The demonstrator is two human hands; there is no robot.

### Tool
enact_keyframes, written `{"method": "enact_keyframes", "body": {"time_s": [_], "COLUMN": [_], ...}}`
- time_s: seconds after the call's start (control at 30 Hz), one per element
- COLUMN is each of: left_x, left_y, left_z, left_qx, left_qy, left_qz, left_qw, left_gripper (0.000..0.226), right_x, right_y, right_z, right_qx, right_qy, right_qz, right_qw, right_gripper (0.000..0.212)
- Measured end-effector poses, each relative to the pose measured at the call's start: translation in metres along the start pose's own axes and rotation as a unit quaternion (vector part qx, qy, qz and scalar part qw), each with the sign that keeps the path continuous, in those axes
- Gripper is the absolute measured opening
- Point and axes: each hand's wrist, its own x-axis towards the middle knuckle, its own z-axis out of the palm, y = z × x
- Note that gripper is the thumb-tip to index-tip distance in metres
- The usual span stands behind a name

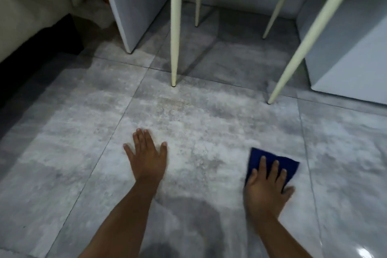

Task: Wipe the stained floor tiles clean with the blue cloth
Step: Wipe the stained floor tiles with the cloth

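Observation:
The grey floor tiles (188, 115) carry a pale, whitish mottled stain across the middle. A folded dark blue cloth (288, 165) lies flat on the tile at the lower right. My right hand (267, 186) presses down on it with straight, spread fingers, and this hand looks slightly blurred. My left hand (147, 155) rests flat on the bare tile to the left of the cloth, fingers straight, holding nothing.
Cream chair legs (175, 27) stand ahead on the floor, another (301, 48) slanting at the right. Grey-white cabinet panels (129, 6) rise behind them, and a white unit (351, 65) at the right. A beige sofa (25, 6) sits at the far left.

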Motion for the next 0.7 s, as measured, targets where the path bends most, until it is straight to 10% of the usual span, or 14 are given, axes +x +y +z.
{"method": "enact_keyframes", "body": {"time_s": [0.27, 0.5, 0.7], "left_x": [-0.145, -0.148, -0.15], "left_y": [0.097, 0.1, 0.102], "left_z": [0.017, 0.034, 0.026], "left_qx": [-0.093, -0.02, -0.001], "left_qy": [-0.057, -0.047, -0.062], "left_qz": [0.207, 0.183, 0.171], "left_qw": [0.972, 0.982, 0.983], "left_gripper": [0.066, 0.077, 0.078], "right_x": [-0.011, -0.087, -0.106], "right_y": [0.044, 0.129, 0.113], "right_z": [0.0, 0.008, 0.012], "right_qx": [-0.023, 0.033, 0.035], "right_qy": [-0.043, 0.021, -0.031], "right_qz": [-0.063, 0.116, 0.012], "right_qw": [0.997, 0.992, 0.999], "right_gripper": [0.054, 0.054, 0.057]}}
